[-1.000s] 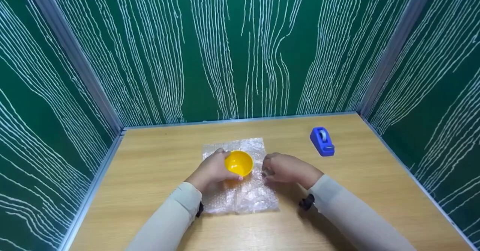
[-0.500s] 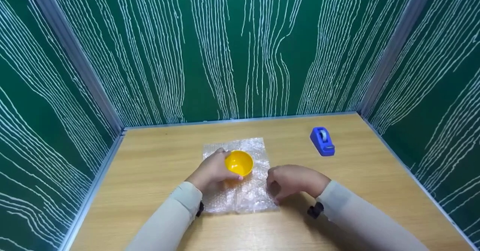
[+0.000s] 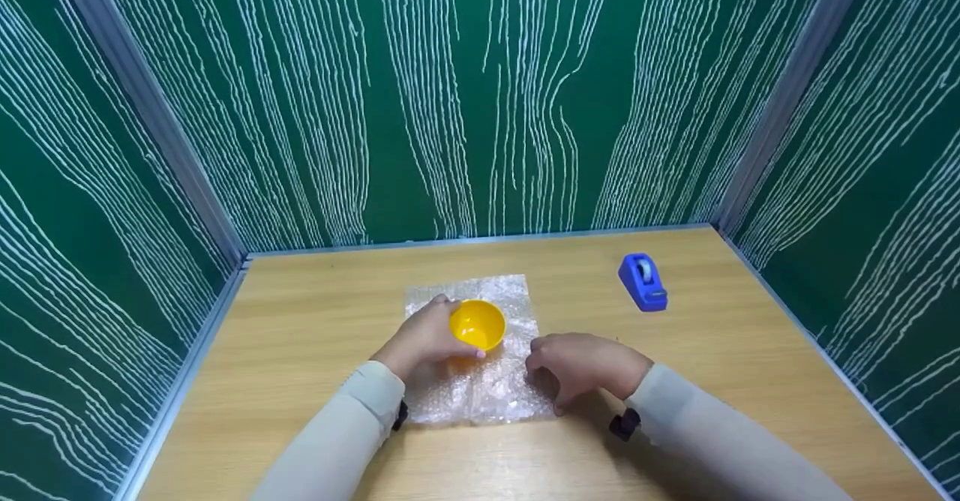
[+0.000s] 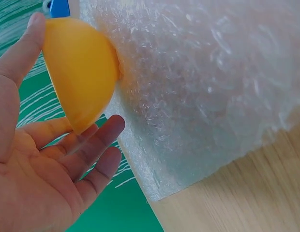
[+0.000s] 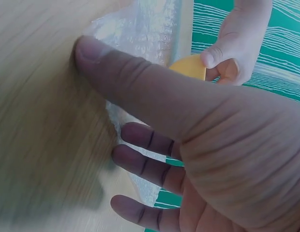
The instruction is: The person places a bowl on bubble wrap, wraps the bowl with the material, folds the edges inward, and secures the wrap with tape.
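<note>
Holding a round, glossy yellow bowl in the left grip, a bare hand curving round the bowl from its left. Setting the thumb against one side of the rim and fingers against the opposite side, having the bowl between them with its opening turned towards the palm. Resting the bowl base-down on a rectangular sheet of clear bubble wrap, spread on a light wood-grain bench. Holding the right grip, also a bare hand, at the sheet's right edge by the near corner, apart from the bowl, to its right and closer to the body. Parting thumb from loosely bent fingers there, gripping nothing visible; showing too little to tell about fingertip contact with the sheet. Having a blue wedge-shaped tape dispenser well apart, towards the bench's far right. Wearing pale sleeves on both arms. Facing green panels bearing wavy white lines.
</note>
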Available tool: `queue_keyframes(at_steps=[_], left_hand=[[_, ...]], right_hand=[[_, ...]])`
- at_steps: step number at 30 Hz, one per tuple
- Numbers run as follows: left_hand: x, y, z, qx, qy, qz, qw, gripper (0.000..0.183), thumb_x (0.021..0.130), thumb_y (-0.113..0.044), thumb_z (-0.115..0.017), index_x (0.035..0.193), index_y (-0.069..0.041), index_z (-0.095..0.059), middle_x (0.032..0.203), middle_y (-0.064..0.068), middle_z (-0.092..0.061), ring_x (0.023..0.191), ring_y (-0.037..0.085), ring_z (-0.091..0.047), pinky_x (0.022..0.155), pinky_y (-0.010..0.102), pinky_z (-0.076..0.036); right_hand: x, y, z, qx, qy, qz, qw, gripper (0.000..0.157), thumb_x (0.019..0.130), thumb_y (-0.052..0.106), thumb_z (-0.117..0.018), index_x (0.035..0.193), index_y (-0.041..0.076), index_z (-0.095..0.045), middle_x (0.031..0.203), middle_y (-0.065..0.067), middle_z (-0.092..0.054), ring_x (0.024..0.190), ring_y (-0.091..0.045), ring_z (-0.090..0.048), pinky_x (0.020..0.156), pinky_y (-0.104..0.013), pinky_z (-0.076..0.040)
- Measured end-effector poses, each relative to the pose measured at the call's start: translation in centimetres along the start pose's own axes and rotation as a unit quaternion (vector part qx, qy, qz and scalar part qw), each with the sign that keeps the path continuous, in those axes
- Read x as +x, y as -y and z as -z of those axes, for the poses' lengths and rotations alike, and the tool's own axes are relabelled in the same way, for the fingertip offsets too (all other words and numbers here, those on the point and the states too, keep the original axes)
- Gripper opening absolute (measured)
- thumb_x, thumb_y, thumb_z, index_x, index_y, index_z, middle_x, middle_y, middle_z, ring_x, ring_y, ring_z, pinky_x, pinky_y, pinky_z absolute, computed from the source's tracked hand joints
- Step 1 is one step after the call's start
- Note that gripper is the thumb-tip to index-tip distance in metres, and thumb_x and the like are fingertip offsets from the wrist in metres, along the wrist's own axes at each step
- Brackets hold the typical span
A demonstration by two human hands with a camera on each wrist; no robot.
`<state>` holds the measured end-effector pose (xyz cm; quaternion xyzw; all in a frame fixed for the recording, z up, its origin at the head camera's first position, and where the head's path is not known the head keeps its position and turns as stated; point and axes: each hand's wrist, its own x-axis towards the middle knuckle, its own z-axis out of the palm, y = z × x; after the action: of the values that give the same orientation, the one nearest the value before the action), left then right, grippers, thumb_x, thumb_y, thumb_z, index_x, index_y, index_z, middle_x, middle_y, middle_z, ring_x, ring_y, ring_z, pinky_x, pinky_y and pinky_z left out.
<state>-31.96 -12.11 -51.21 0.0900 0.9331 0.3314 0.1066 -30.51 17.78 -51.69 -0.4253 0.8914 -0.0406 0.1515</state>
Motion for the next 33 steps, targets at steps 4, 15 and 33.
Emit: queue_keyframes(at_steps=[4,15,33], left_hand=[[0.0,0.0,0.0,-0.002,0.000,0.003,1.0000,0.105,0.078,-0.050,-0.104,0.163,-0.009,-0.058,0.167,0.015,-0.054,0.128,0.034,-0.066,0.124,0.057,-0.054],[-0.3,-0.2,0.1,-0.019,-0.002,0.008,0.9998,0.105,0.078,-0.047,-0.105,0.163,-0.009,-0.058,0.161,0.013,-0.058,0.125,0.032,-0.066,0.125,0.056,-0.054],[-0.4,-0.1,0.0,-0.016,-0.013,-0.017,0.9996,0.101,0.077,-0.048,-0.105,0.159,-0.007,-0.061,0.146,0.011,-0.064,0.119,0.031,-0.067,0.119,0.054,-0.058]], right_hand=[[0.0,0.1,0.0,0.012,0.006,-0.009,1.000,0.048,0.075,0.020,-0.108,0.118,0.024,-0.086,0.103,0.008,-0.069,0.083,-0.010,-0.058,0.085,-0.028,-0.061],[-0.4,0.5,0.9,0.001,-0.025,0.015,1.000,0.028,0.094,0.002,-0.089,0.113,0.022,-0.089,0.106,0.002,-0.080,0.082,-0.012,-0.063,0.093,-0.036,-0.069],[0.7,-0.2,2.5,0.050,-0.148,0.029,0.987,0.005,0.107,0.016,-0.080,0.109,0.015,-0.085,0.096,0.002,-0.078,0.082,-0.014,-0.064,0.091,-0.037,-0.068]])
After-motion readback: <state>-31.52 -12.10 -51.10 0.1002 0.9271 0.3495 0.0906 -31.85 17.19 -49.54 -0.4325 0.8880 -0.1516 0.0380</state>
